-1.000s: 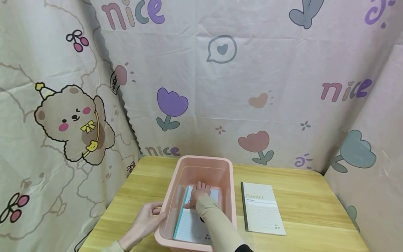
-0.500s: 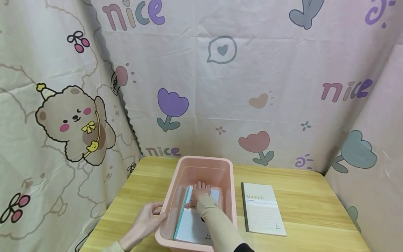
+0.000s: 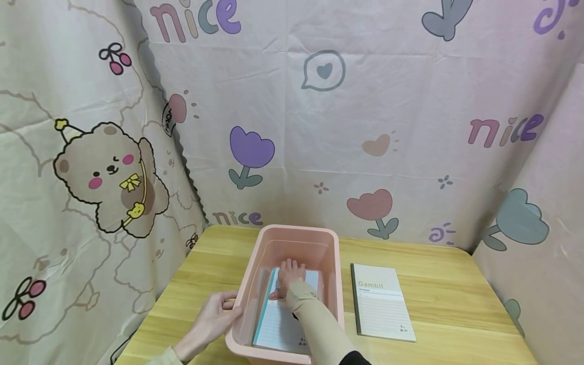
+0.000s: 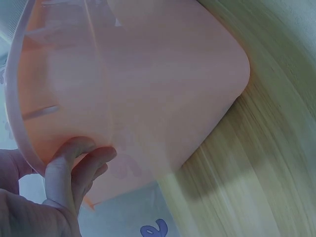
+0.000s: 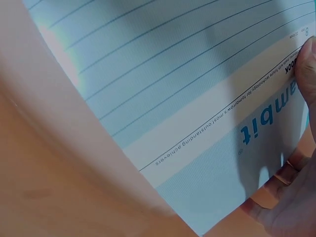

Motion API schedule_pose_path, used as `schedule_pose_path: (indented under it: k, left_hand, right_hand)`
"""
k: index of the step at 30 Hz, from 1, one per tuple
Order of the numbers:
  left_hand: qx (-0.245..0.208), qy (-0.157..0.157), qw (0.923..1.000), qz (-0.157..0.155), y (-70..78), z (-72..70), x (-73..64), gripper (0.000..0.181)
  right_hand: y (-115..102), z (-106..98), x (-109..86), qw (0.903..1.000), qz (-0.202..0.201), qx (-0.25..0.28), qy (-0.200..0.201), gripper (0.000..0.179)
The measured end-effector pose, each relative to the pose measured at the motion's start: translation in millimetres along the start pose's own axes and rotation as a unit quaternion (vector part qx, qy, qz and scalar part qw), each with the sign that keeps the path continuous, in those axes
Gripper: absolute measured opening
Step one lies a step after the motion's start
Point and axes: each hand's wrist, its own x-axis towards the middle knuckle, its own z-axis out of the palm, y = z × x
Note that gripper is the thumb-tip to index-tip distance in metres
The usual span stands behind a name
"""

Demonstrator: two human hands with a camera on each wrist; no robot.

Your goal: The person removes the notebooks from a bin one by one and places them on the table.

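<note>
A pink plastic bin (image 3: pixel 298 246) stands on the table, its long side running away from me. My left hand (image 3: pixel 214 319) grips its left rim, thumb over the edge and fingers against the outer wall (image 4: pixel 163 84). Inside the bin lies a lined notebook (image 3: pixel 278 329) with a teal spine. My right hand (image 3: pixel 292 276) reaches down to that notebook's far end. In the right wrist view, the thumb lies on the "Gambit" cover (image 5: pixel 173 89) and the other fingers (image 5: pixel 276 185) curl past its edge, partly hidden behind it.
A second Gambit notebook (image 3: pixel 383 304), white with a dark spine, lies on the wooden table (image 3: pixel 456 299) to the right of the bin. Printed curtains (image 3: pixel 319 126) hang behind the table and along both sides.
</note>
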Motion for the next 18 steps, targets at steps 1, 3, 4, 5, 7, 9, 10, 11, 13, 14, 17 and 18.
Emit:
schedule_pose_path:
  k: [1, 3, 4, 5, 7, 9, 10, 11, 13, 14, 17, 18]
  left_hand:
    - [-0.002, -0.001, 1.0, -0.001, 0.0, -0.1, 0.0, 0.051]
    - [-0.007, -0.003, 1.0, -0.004, 0.0, -0.2, -0.2, 0.052]
    - [-0.011, -0.006, 0.9999, -0.005, 0.0, -0.4, -0.3, 0.052]
    - [-0.015, -0.007, 0.9998, -0.007, 0.1, -0.5, -0.4, 0.052]
    - [-0.02, -0.01, 0.9997, -0.011, 0.1, -0.6, -0.6, 0.052]
    - [-0.024, -0.01, 0.9996, -0.013, 0.1, -0.6, -0.8, 0.052]
    - [-0.024, -0.01, 0.9996, -0.013, 0.1, -0.7, -0.8, 0.052]
    - [-0.024, -0.009, 0.9996, -0.014, 0.1, -0.6, -0.9, 0.052]
    - [-0.023, -0.008, 0.9996, -0.013, 0.1, -0.6, -1.0, 0.052]
    - [-0.023, -0.008, 0.9996, -0.013, 0.1, -0.6, -1.0, 0.053]
    - [-0.024, -0.008, 0.9996, -0.01, 0.3, -0.6, -1.1, 0.053]
    - [-0.024, -0.008, 0.9996, -0.01, 0.4, -0.7, -1.1, 0.053]
  right_hand:
    - [-0.2, 1.5, 1.5, 1.0, -0.001, -0.001, 0.0, 0.102]
    - [-1.2, 3.2, 3.6, 1.0, -0.001, 0.0, 0.0, 0.103]
    - [-1.7, 3.7, 4.4, 1.0, -0.001, 0.0, 0.0, 0.104]
    - [-2.3, 3.9, 4.7, 1.0, 0.0, 0.001, 0.0, 0.104]
    - [-3.0, 4.1, 5.3, 1.0, 0.0, 0.005, -0.002, 0.105]
    - [-3.1, 4.5, 6.5, 1.0, 0.0, 0.008, -0.004, 0.106]
    - [-3.1, 4.3, 7.1, 0.9999, -0.001, 0.009, -0.003, 0.107]
    - [-2.9, 3.9, 7.6, 0.9999, -0.001, 0.011, -0.002, 0.108]
    - [-2.5, 3.1, 8.6, 0.9999, -0.003, 0.014, 0.001, 0.109]
    - [-2.3, 2.8, 9.2, 0.9998, -0.004, 0.017, 0.003, 0.11]
    - [-1.8, 2.3, 10.2, 0.9996, -0.007, 0.026, 0.012, 0.111]
    - [-1.7, 2.5, 10.6, 0.9994, -0.008, 0.029, 0.013, 0.111]
